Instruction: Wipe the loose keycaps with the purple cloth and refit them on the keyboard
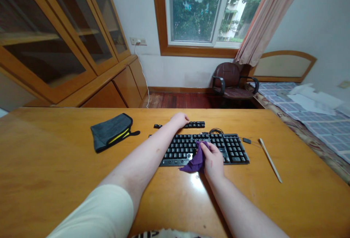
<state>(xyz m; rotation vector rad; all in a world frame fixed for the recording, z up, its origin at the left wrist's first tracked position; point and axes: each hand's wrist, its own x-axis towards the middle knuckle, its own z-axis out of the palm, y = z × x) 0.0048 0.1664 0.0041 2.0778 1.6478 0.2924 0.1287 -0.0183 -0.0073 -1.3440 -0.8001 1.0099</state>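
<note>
A black keyboard (236,150) lies on the table in front of me. Bare key switches show along part of its front row. My right hand (214,159) pinches a bunched purple cloth (197,161) over the keyboard's middle, one corner hanging past its front edge. Behind the keyboard is a row of loose black keycaps (197,124). My left hand (179,120) reaches across to that row, fingers curled together at the keycaps. Its fingertips are partly hidden, so I cannot make out what is between them. My left forearm covers the keyboard's left end.
A grey cloth (111,132) with yellow lining lies folded at left. To the right are a small black piece (246,140) and a pale thin stick (270,160). A coiled black cable (216,131) sits behind the keyboard. Beyond the table stand a chair (232,81) and a bed (308,114).
</note>
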